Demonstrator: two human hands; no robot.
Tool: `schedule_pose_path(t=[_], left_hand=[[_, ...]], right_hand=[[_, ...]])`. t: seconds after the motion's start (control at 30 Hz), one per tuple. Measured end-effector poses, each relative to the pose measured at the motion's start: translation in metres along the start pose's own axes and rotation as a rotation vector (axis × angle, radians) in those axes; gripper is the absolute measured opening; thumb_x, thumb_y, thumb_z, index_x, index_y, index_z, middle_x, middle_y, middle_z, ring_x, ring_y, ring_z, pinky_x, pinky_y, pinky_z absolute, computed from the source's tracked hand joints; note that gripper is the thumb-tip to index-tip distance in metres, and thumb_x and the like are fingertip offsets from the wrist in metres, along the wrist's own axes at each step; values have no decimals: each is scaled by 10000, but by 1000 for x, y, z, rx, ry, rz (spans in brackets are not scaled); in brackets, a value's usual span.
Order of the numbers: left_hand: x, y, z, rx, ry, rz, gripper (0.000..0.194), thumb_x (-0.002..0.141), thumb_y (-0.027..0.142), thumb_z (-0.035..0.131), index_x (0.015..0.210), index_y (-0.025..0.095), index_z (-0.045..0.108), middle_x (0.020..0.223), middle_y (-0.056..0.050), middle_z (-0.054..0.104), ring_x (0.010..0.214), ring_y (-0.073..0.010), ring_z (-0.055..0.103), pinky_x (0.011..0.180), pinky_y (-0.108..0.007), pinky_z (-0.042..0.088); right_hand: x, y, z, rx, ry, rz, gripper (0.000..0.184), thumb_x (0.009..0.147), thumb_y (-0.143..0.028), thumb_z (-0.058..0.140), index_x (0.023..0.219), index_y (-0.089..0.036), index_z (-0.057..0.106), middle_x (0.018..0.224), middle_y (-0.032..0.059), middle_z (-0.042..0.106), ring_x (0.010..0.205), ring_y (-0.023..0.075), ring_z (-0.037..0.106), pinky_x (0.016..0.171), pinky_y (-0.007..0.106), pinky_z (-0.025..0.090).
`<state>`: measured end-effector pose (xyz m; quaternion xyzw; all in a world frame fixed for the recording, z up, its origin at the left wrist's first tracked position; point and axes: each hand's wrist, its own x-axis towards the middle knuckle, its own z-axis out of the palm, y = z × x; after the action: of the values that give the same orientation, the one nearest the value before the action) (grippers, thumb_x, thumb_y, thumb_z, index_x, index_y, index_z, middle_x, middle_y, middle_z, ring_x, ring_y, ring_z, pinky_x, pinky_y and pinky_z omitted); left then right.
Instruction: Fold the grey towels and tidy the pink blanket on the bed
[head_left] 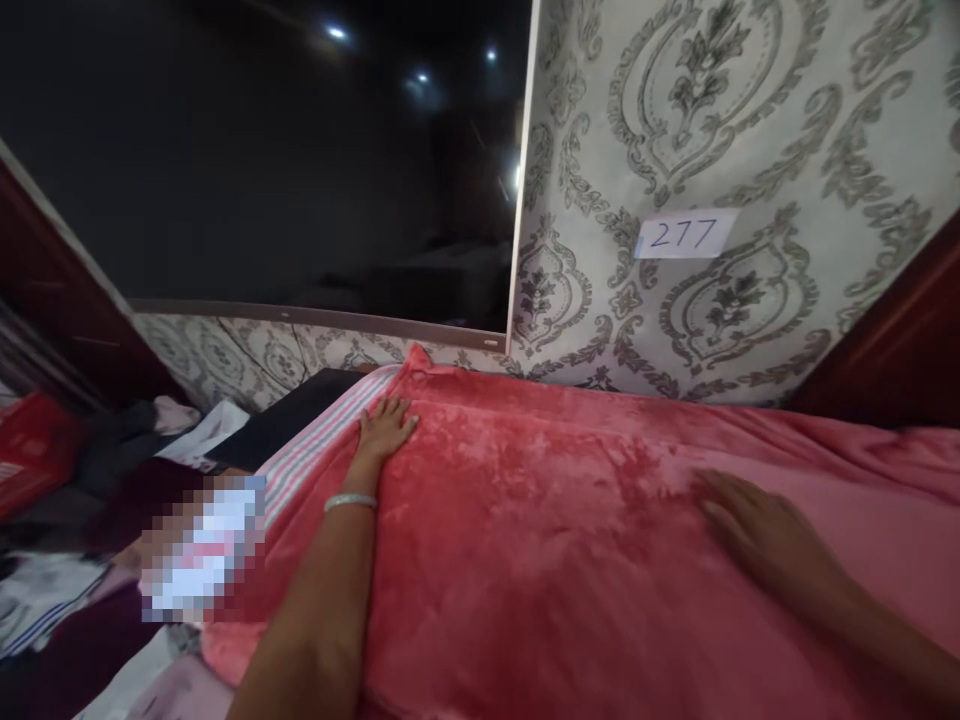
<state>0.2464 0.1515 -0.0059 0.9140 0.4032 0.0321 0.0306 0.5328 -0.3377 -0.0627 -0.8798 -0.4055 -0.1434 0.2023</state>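
A plush red blanket [540, 520] lies spread over a raised surface in front of me. My left hand [384, 428] rests flat on its far left corner, fingers stretched out, a silver bangle on the wrist. My right hand [757, 530] lies flat on the blanket at the right, fingers extended and slightly blurred. Neither hand holds anything. A striped pink and white edge [315, 455] of fabric shows under the blanket on the left.
A large dark screen [285, 160] hangs on the patterned wallpaper [720, 130], which bears a paper label reading 277 [684, 234]. Piled clothes and fabrics [82, 540] lie at the lower left. Dark red wooden panels stand at both sides.
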Motion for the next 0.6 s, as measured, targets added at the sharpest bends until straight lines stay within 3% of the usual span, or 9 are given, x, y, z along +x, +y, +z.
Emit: schedule_pose_path(t=[0.07,0.13,0.23,0.33,0.4,0.47,0.6], left_hand=[[4,-1,1,16,6,3,635,1014,496,274,1587,234,349,1690,-94,248,1573,-316,172,1223,-663,169],[6,-1,0,19,8,0,639,1014,501,265,1589,235,345,1693,-88,242,1574,-315,166,1224,-661,174],[7,-2,-2,17,2,2,635,1015,497,257,1593,248,337,1697,-78,233,1578,-308,149,1226,-661,165],[5,-2,-3,20,2,22,629,1015,486,258,1593,251,334,1697,-84,232,1576,-312,158,1223,-667,158],[5,-3,-3,22,8,35,626,1013,480,262,1588,247,347,1695,-91,239,1573,-322,170,1219,-673,161],[6,-3,-2,24,17,36,622,1011,473,274,1581,244,364,1690,-94,254,1570,-326,176,1218,-672,171],[8,-4,-1,15,27,28,615,1003,466,301,1574,252,382,1678,-92,292,1565,-325,197,1221,-668,177]], right_hand=[[34,-65,5,84,-108,-102,678,946,-609,304,1429,-229,590,1487,160,541,1415,337,459,1200,540,355],[70,-145,16,131,-212,-145,694,979,-548,326,1502,-126,502,1581,171,422,1485,328,357,1237,515,278],[118,-258,39,224,-325,-180,687,1023,-496,349,1601,-127,327,1675,124,229,1553,296,185,1252,528,193],[145,-334,67,294,-359,-192,672,1049,-519,337,1611,-154,292,1684,111,188,1559,294,152,1233,573,179],[150,-359,84,289,-372,-193,663,1054,-552,321,1595,-168,331,1671,120,238,1547,306,192,1221,590,182],[149,-368,98,259,-387,-188,645,1051,-570,332,1573,-194,383,1652,112,295,1535,310,233,1223,584,166],[144,-354,107,186,-400,-171,645,1036,-608,339,1572,-254,395,1652,76,306,1535,285,239,1232,538,156]])
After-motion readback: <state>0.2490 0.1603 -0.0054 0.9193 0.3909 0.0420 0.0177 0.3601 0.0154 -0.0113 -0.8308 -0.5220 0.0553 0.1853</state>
